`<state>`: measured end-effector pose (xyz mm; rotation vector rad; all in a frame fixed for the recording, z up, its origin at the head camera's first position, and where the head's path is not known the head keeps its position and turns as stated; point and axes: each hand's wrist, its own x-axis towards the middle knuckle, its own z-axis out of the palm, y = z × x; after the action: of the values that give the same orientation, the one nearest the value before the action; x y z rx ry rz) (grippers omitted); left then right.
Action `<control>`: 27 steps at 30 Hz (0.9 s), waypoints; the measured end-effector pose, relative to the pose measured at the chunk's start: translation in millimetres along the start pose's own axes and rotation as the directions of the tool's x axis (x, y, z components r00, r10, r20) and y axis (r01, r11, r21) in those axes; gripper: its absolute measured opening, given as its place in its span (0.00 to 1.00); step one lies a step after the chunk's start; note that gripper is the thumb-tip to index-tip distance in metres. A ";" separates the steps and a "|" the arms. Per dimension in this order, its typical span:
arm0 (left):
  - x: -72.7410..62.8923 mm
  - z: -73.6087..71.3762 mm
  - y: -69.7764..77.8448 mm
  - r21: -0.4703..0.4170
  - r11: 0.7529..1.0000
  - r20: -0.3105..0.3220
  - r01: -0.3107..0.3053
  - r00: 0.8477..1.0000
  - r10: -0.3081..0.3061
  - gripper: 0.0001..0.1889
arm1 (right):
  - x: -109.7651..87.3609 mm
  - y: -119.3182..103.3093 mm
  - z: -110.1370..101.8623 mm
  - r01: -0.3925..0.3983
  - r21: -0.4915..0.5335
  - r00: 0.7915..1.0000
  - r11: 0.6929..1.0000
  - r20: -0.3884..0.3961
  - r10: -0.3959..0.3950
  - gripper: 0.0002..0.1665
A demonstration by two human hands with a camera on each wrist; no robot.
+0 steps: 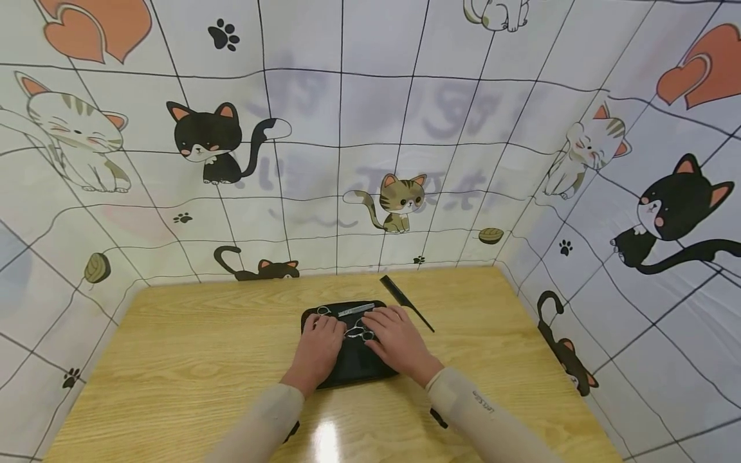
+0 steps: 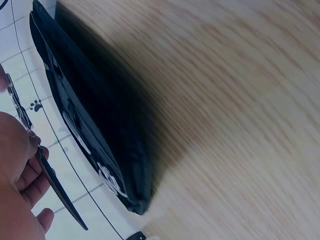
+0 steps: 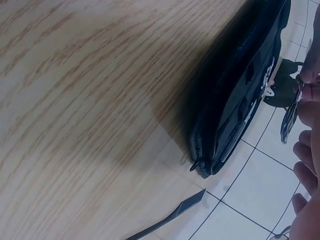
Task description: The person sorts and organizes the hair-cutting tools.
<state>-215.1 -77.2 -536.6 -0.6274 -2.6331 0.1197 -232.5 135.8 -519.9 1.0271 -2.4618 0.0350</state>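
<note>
A pair of silver scissors point(image 1: 360, 332) is held between my two hands, above a black zip case point(image 1: 360, 368) lying on the table. My left hand point(image 1: 320, 347) pinches the scissors near the blades; in the left wrist view a dark blade point(image 2: 62, 195) sticks out past the fingers. At the handle end, my right hand point(image 1: 401, 342) grips the scissors point(image 3: 289, 122), its fingers partly hiding them. Inside the case lie thinning scissors point(image 1: 356, 310), with a finger ring point(image 1: 323, 310) showing at its upper left. My hands cover part of the case.
A black comb point(image 1: 405, 302) lies on the wooden table point(image 1: 202, 360) just right of the case, by its far corner. Behind and to the right rises a white cloth point(image 1: 312, 173) printed with cats and a grid, meeting the table's far edge.
</note>
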 end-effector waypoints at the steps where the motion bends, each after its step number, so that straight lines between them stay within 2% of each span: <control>1: 0.4 0.2 2.5 0.002 1.000 0.000 -0.007 1.000 0.007 0.07 | -0.5 -0.5 0.4 -0.001 0.000 1.000 1.000 0.001 0.001 0.27; 7: 5.2 0.0 16.4 0.018 0.999 0.050 -0.038 0.998 0.037 0.05 | -2.5 -1.2 2.8 -0.025 -0.021 0.999 0.999 0.032 0.025 0.25; 14: 12.0 1.9 28.1 0.039 0.997 0.024 -0.066 0.998 0.065 0.05 | -4.1 -0.5 3.3 -0.035 -0.075 0.997 0.997 0.060 0.040 0.20; 22: 13.0 0.5 33.5 0.059 0.994 0.022 -0.087 0.996 0.086 0.06 | -6.5 1.8 1.5 -0.012 -0.054 0.997 0.998 0.073 0.016 0.18; 27: 12.1 -1.5 35.3 0.062 0.993 0.054 -0.099 0.994 0.095 0.07 | -6.9 2.6 1.9 -0.025 -0.030 0.992 0.999 0.119 0.029 0.14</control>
<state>-209.7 -40.3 -536.9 -0.7394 -2.6354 0.2520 -230.9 141.9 -524.1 1.0110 -2.5767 -0.0541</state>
